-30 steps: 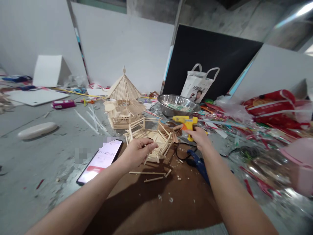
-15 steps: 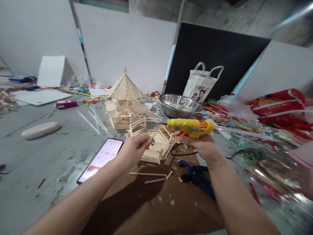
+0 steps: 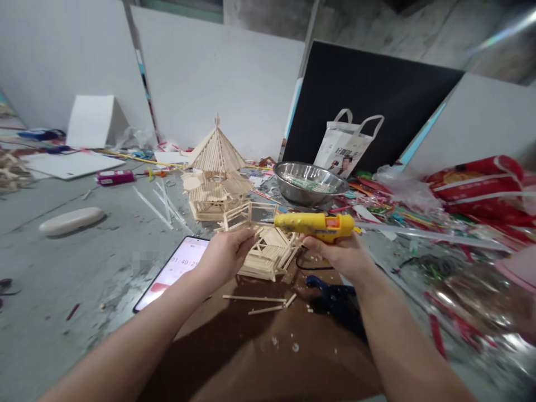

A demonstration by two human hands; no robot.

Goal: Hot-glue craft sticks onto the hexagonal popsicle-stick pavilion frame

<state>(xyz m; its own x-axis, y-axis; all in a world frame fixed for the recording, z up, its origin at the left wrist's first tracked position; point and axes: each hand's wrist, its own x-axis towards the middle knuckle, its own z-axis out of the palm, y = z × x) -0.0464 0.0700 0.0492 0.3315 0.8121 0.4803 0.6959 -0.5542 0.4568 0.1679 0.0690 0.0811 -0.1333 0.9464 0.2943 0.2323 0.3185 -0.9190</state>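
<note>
My right hand is wrapped round a yellow hot glue gun, its nozzle end pointing left. A clear glue stick sticks out of the gun's back. My left hand is closed in a pinch just left of the nozzle; whatever its fingertips hold is too small to make out. Behind and below both hands lies an open wooden-stick frame, partly hidden by them. Loose wooden sticks rest on the brown board in front. Dark blue cutting pliers lie below my right hand.
A finished-looking stick pavilion stands behind the frame. Beside my left forearm lies a phone showing a timer. A steel bowl, a tote bag and scattered plastic scraps sit farther back and right.
My right hand has brought the glue gun left, closer to my left fingertips, and turned it so its top shows more. My left hand has shifted slightly left, still pinched.
</note>
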